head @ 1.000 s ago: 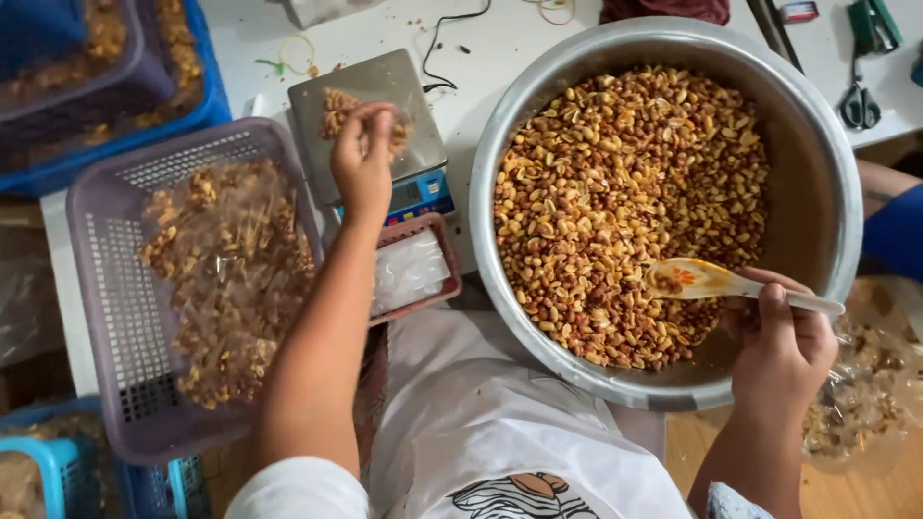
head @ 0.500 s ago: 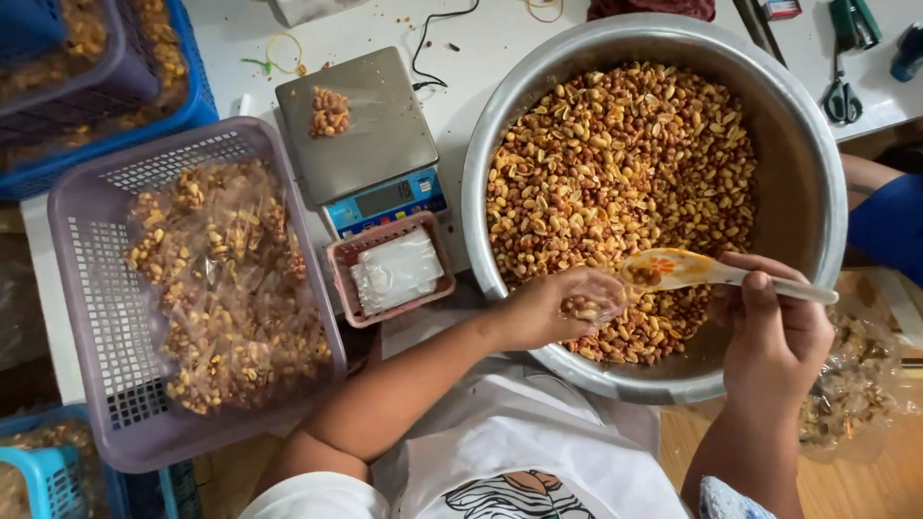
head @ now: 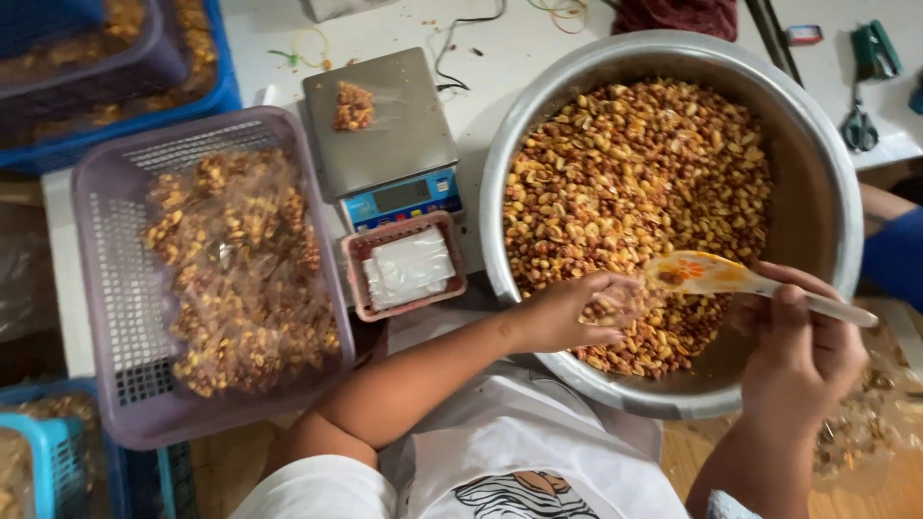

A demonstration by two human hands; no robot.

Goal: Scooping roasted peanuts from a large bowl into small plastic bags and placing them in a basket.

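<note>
A big steel bowl [head: 827, 192] holds a golden-brown mix of nuts and kernels [head: 635, 183]. My left hand [head: 567, 312] reaches over the bowl's near rim and is closed on a small clear bag [head: 608, 309] with some mix in it. My right hand [head: 803, 341] grips the handle of a pale plastic spoon [head: 702, 273], whose head sits just right of the bag. A steel-topped scale [head: 385, 125] left of the bowl carries one small filled bag [head: 353, 106].
A purple basket [head: 106, 240] at the left holds several filled bags. A small pink tray [head: 363, 252] of empty clear bags lies below the scale. Blue crates [head: 216, 91] stand at far left. Scissors [head: 859, 125] and a green stapler [head: 875, 48] lie at top right.
My left hand left the scale, where a small filled bag now lies, and came across to the bowl's near rim beside the spoon. My right hand has barely moved.
</note>
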